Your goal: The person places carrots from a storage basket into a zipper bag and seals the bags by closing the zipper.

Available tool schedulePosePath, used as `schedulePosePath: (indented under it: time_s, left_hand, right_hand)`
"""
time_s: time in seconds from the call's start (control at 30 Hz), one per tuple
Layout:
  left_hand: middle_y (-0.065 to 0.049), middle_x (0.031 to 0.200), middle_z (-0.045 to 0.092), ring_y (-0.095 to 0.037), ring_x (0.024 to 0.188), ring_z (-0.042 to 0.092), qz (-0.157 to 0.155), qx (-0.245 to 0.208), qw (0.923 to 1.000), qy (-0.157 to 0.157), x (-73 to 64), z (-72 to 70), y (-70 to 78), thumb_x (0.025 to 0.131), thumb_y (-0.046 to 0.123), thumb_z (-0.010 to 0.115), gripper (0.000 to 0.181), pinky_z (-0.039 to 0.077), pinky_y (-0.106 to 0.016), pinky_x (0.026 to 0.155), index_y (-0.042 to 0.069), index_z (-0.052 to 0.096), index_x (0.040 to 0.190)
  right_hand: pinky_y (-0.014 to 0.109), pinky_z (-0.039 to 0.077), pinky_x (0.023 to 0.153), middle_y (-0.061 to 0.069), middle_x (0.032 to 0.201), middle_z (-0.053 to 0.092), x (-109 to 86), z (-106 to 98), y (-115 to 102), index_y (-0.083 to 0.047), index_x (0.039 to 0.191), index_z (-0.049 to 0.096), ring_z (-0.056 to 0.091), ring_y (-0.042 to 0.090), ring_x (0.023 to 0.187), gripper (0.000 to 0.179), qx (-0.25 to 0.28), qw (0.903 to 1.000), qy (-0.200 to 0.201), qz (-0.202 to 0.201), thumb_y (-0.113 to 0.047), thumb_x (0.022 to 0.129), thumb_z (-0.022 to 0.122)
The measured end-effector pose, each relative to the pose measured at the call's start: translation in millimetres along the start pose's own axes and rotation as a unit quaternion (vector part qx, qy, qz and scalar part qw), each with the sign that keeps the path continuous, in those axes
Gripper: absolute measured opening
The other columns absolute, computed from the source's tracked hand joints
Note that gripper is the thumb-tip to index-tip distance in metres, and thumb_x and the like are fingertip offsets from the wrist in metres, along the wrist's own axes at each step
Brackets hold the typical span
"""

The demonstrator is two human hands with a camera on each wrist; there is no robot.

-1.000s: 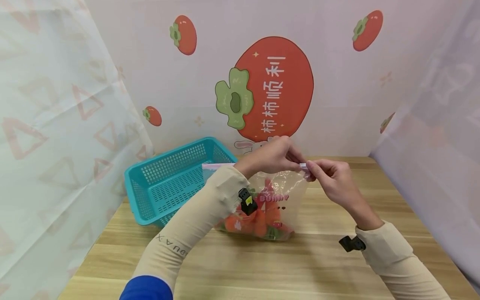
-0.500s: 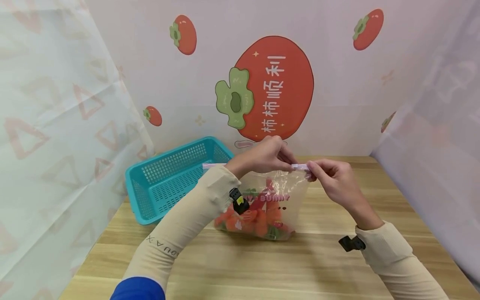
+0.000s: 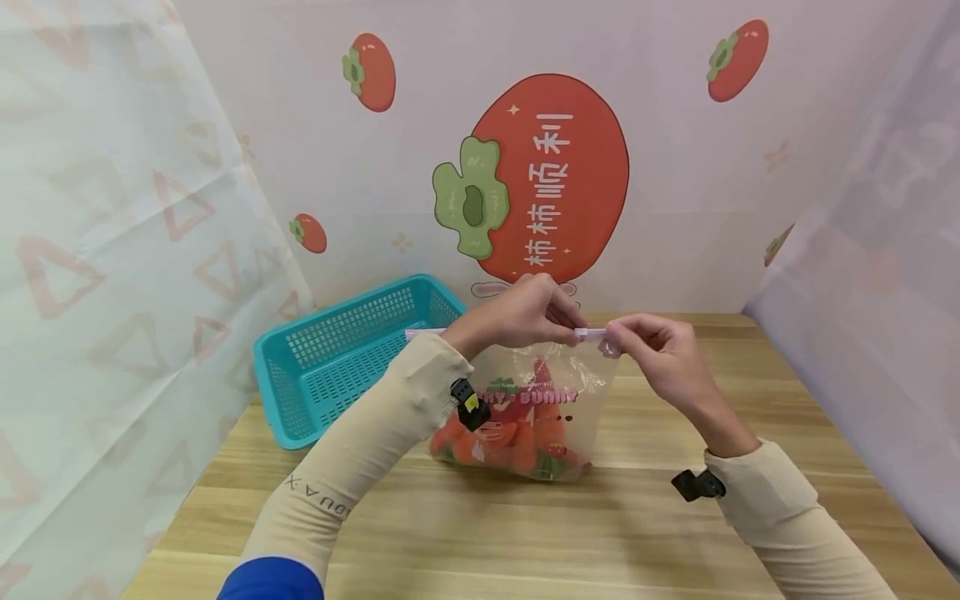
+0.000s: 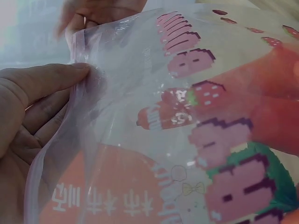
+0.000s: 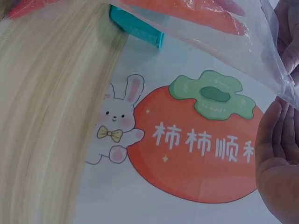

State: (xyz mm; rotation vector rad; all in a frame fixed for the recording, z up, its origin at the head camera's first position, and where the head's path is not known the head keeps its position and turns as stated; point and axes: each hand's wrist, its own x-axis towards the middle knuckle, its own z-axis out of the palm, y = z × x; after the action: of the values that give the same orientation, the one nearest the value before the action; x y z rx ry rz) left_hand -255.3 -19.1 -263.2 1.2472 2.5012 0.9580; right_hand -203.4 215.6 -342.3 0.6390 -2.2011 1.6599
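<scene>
A clear zip bag [image 3: 517, 417] printed with pink letters stands on the table, holding several orange carrots [image 3: 525, 454] with green parts. My left hand [image 3: 521, 312] pinches the pinkish zip strip at the bag's top, right of its middle. In the left wrist view, the left thumb [image 4: 51, 79] presses the strip against the fingers behind it. My right hand [image 3: 663, 358] pinches the strip's right end between thumb and fingers. A short stretch of pale strip [image 3: 596, 333] shows between both hands. The left forearm hides part of the bag's left side.
A teal perforated basket [image 3: 270, 367] stands behind and left of the bag on the wooden table [image 3: 540, 542]. White printed sheets rise at the back [image 3: 675, 208] and both sides.
My left hand has slid leftward along the zip strip, widening the gap to my right hand. The right hand keeps hold of the corner almost in place. The bag stays where it was.
</scene>
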Motion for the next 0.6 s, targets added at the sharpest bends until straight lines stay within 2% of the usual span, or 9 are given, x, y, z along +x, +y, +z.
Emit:
schedulePosePath:
  time_s: [0.17,0.33,0.6]
  left_hand:
    - [-0.004,0.099,0.082,-0.006,0.086,0.078,0.007,0.000,1.0000,-0.001,-0.8,-1.4,0.1,0.094,0.013,0.081,0.018,0.063,-0.020,0.082,0.007,0.084,0.111]
    - [-0.004,0.097,0.083,-0.007,0.085,0.078,0.004,-0.005,1.0000,-0.006,-2.1,-3.6,-0.1,0.093,0.013,0.082,0.018,0.063,-0.021,0.083,0.007,0.084,0.110]
    - [-0.005,0.099,0.082,-0.008,0.087,0.078,-0.004,-0.003,1.0000,-0.001,-12.3,-10.7,-6.9,0.093,0.013,0.082,0.016,0.063,-0.022,0.084,0.007,0.084,0.108]
  right_hand:
    - [0.020,0.054,0.062,-0.008,0.079,0.074,0.4,1,-2,0.001,0.098,0.078,0.067,0.007,0.070,0.015,-0.041,0.9992,0.001,0.003,-0.010,0.102,0.070]
    - [0.021,0.052,0.061,-0.009,0.078,0.073,0.1,-1,-2,0.004,0.099,0.077,0.066,0.007,0.069,0.015,-0.031,0.9994,0.000,0.011,-0.009,0.102,0.070]
    - [0.019,0.060,0.068,-0.007,0.077,0.074,-1.1,-6,1,0.010,0.099,0.075,0.069,0.006,0.070,0.015,-0.011,0.9998,0.011,0.011,-0.005,0.101,0.070]
